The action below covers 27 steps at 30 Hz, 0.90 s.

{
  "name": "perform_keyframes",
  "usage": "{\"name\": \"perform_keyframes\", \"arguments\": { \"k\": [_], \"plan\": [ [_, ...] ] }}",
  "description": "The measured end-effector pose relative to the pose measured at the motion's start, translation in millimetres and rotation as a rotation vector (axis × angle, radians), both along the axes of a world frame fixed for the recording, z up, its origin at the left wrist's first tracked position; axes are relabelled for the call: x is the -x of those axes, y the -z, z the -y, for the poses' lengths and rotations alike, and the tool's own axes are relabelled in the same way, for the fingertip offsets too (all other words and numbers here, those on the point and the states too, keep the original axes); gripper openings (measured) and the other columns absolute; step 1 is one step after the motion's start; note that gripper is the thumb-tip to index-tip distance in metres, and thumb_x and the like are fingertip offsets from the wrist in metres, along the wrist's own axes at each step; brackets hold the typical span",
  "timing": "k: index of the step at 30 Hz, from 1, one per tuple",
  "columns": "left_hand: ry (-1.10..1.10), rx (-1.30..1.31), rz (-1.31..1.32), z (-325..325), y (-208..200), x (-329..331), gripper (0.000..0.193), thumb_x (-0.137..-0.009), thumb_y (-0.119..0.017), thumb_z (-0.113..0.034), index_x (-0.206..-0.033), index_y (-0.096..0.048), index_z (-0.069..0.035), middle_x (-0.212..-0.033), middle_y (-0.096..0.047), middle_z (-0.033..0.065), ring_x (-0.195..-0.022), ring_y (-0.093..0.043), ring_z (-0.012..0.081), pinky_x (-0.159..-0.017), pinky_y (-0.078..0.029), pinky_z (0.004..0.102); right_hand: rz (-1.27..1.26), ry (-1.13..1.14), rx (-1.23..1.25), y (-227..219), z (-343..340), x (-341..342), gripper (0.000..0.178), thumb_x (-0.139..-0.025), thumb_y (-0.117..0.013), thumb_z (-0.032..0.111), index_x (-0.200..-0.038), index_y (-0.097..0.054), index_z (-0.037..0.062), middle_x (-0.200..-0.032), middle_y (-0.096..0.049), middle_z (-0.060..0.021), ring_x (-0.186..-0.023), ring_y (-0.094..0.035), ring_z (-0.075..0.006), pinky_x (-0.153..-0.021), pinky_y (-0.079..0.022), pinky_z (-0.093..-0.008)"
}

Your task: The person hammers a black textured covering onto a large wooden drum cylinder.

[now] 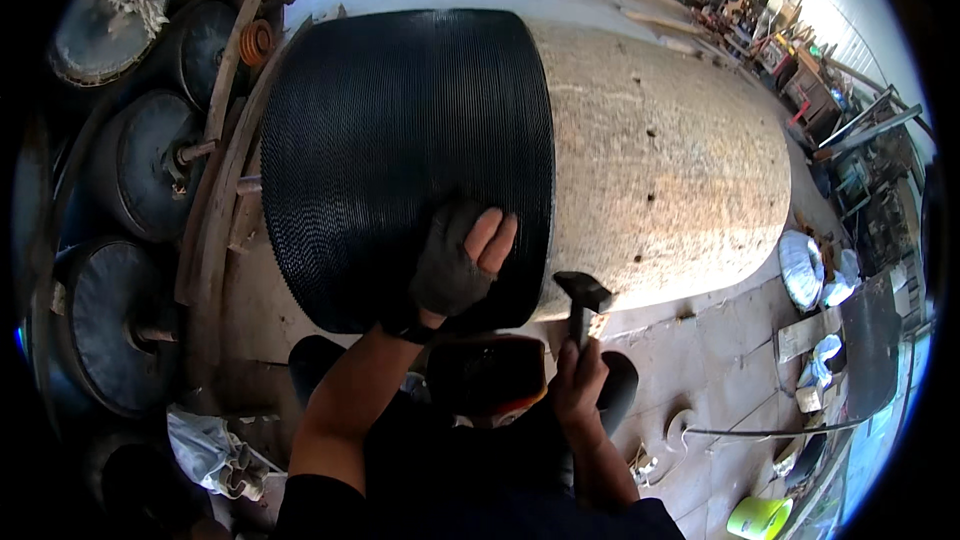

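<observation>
A large cylindrical drum lies across the space in front of me. Its left part is covered by a black ribbed sheet [400,110], and its right part is a bare tan surface [690,160] dotted with small dark holes. My left hand [455,265], in a dark glove with bare fingers, rests on the ribbed sheet close to its right edge. Those fingers are bent and pressed together; whatever lies under them is hidden. Lower right, my right hand [580,385] grips a hammer [583,292] by its handle, its dark head raised beside the sheet's edge.
Between my knees sits a dark open container [487,375] with a red and yellow rim. Several black rollers [120,325] with shafts line the left, beside long wooden planks [218,190]. To the right are white wrapped bundles [802,270], a cable [770,431] and a yellow-green bucket [758,518].
</observation>
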State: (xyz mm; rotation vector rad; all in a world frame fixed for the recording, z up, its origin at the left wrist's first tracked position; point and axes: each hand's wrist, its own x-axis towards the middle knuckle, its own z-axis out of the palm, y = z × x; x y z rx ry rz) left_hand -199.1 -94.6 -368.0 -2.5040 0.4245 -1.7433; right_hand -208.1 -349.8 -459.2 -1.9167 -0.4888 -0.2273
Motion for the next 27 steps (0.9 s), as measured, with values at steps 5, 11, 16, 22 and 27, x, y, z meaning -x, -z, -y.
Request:
{"name": "perform_keyframes", "arguments": {
  "k": [5,11,16,22,27],
  "plan": [
    [-0.085,-0.012,-0.051,0,-15,4,0.035,-0.079,-0.071,0.002,-0.113,-0.070,-0.004,-0.108,-0.061,0.0130,-0.094,-0.064,0.0321,-0.082,-0.056,0.0477,0.315,-0.003,-0.076,-6,-3,-15,0.014,-0.099,-0.056,0.010,-0.105,-0.057,-0.0031,-0.079,-0.067,-0.0199,-0.069,-0.068,-0.0342,-0.062,-0.053,-0.0434],
    [-0.116,0.005,-0.029,19,-7,10,0.043,-0.079,-0.069,0.006,-0.120,-0.067,-0.005,-0.106,-0.061,0.0140,-0.091,-0.063,0.0325,-0.081,-0.053,0.0477,-0.086,0.074,0.192,60,9,0,0.023,-0.097,-0.066,0.020,-0.098,-0.051,0.0027,-0.072,-0.064,-0.0269,-0.068,-0.064,-0.0500,-0.058,-0.051,-0.0554],
    [0.127,0.234,-0.206,87,53,31,0.054,-0.081,-0.065,0.007,-0.133,-0.059,-0.003,-0.098,-0.065,0.0111,-0.082,-0.062,0.0288,-0.078,-0.052,0.0437,-0.091,0.024,0.059,67,19,11,0.021,-0.098,-0.064,0.018,-0.095,-0.052,0.0011,-0.074,-0.062,-0.0283,-0.070,-0.063,-0.0499,-0.058,-0.048,-0.0547],
    [0.086,0.296,-0.265,100,80,27,0.063,-0.081,-0.063,0.008,-0.142,-0.051,-0.003,-0.095,-0.064,0.0080,-0.080,-0.060,0.0263,-0.079,-0.049,0.0428,-0.074,0.003,0.037,69,26,11,0.021,-0.098,-0.064,0.018,-0.098,-0.053,0.0006,-0.075,-0.062,-0.0278,-0.070,-0.063,-0.0492,-0.058,-0.048,-0.0540],
    [0.035,0.393,-0.397,106,67,29,0.061,-0.082,-0.064,0.004,-0.140,-0.051,-0.002,-0.094,-0.064,0.0102,-0.085,-0.060,0.0287,-0.083,-0.048,0.0458,-0.113,-0.032,0.042,69,27,12,0.021,-0.099,-0.063,0.019,-0.100,-0.055,0.0004,-0.078,-0.063,-0.0283,-0.072,-0.064,-0.0486,-0.060,-0.048,-0.0532]
  ]
}}
